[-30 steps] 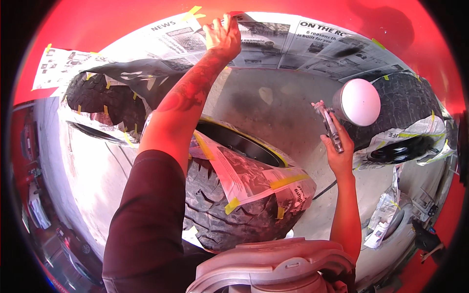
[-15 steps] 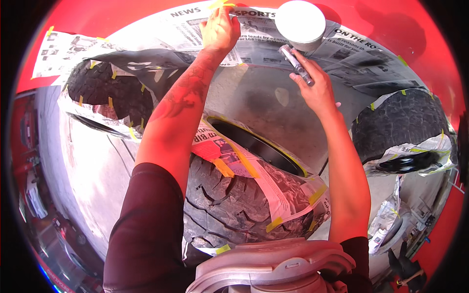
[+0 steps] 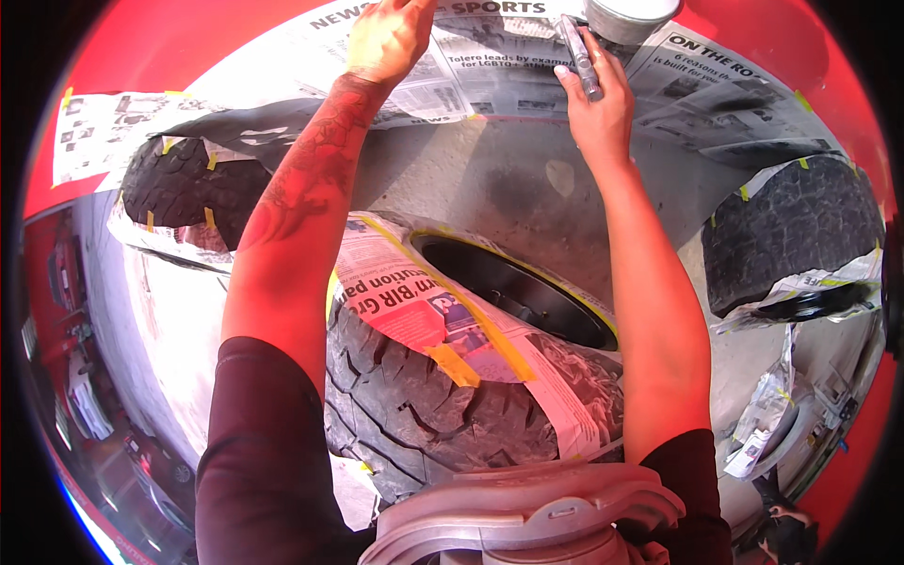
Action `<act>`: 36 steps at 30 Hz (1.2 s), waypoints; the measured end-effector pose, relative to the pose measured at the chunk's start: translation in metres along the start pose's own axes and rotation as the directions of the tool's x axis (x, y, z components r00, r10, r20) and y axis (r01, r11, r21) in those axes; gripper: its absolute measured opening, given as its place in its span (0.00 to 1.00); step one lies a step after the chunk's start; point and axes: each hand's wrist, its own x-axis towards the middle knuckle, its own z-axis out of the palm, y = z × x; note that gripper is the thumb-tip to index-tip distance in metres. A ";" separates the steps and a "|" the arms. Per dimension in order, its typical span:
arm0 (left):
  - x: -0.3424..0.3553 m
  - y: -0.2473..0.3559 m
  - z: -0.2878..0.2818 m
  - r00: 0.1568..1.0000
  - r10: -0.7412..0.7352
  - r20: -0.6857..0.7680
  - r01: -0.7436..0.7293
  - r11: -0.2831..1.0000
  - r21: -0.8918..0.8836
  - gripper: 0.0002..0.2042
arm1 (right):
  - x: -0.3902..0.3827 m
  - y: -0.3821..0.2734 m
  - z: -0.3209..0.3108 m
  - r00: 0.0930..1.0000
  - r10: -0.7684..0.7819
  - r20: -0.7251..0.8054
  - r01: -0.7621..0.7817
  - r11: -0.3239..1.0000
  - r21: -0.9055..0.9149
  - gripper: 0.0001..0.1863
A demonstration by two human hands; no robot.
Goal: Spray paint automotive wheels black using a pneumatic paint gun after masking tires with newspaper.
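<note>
My left hand (image 3: 386, 40) is raised against the newspaper sheets (image 3: 443, 85) taped to the red wall (image 3: 734, 21), its fingertips cut off by the top edge. My right hand (image 3: 600, 111) grips a metal spray gun (image 3: 579, 58), with a round pale cup (image 3: 631, 14) above it, in front of the newspaper. Between my forearms lies a large tire (image 3: 405, 414) partly covered with newspaper and yellow tape, its black rim (image 3: 508, 287) showing. A pink respirator (image 3: 518, 518) on me fills the bottom middle.
A masked tire (image 3: 198, 188) stands at the left, another (image 3: 791, 235) at the right, on a grey floor (image 3: 650, 151). A paper-wrapped item (image 3: 758, 424) lies at lower right, near a person in dark clothing (image 3: 786, 532). A dark car (image 3: 151, 471) shows at the left rim.
My right hand has moved up with the spray gun to the newspaper on the wall. My left hand has shifted up and left, its fingers now partly out of view.
</note>
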 end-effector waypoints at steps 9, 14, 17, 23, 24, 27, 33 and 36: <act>0.013 -0.001 -0.004 0.952 -0.307 -0.012 0.305 0.950 -0.070 0.17 | 0.000 0.013 -0.004 0.997 0.071 -0.008 -0.071 0.997 0.025 0.27; 0.022 0.019 -0.011 0.585 0.172 0.793 0.178 -0.981 0.082 0.09 | 0.006 0.003 0.002 0.998 0.065 0.002 -0.065 0.992 0.112 0.29; 0.027 0.053 -0.017 0.295 0.725 0.623 0.269 -0.688 0.673 0.08 | 0.004 0.000 0.009 0.994 0.104 0.034 -0.108 0.983 0.146 0.29; 0.062 0.018 -0.029 0.254 0.922 0.292 0.257 -0.355 0.899 0.09 | 0.005 0.006 0.003 0.998 0.066 -0.006 -0.065 0.995 0.073 0.29; 0.050 0.035 -0.027 0.276 0.919 0.282 0.249 -0.351 0.902 0.10 | 0.006 -0.002 0.009 0.998 0.065 -0.008 -0.064 0.994 0.088 0.29; 0.054 0.035 -0.035 0.326 0.906 0.271 0.160 -0.335 0.929 0.12 | 0.006 -0.004 0.009 0.996 0.089 0.000 -0.089 0.992 0.086 0.29; 0.058 -0.003 -0.031 0.320 0.909 0.267 0.119 -0.319 0.940 0.14 | 0.007 0.001 0.001 0.999 0.052 0.000 -0.052 0.997 0.054 0.30; 0.029 0.027 -0.024 0.198 0.925 0.324 0.169 -0.358 0.918 0.13 | 0.007 0.000 0.006 0.999 0.046 -0.007 -0.045 0.997 0.068 0.30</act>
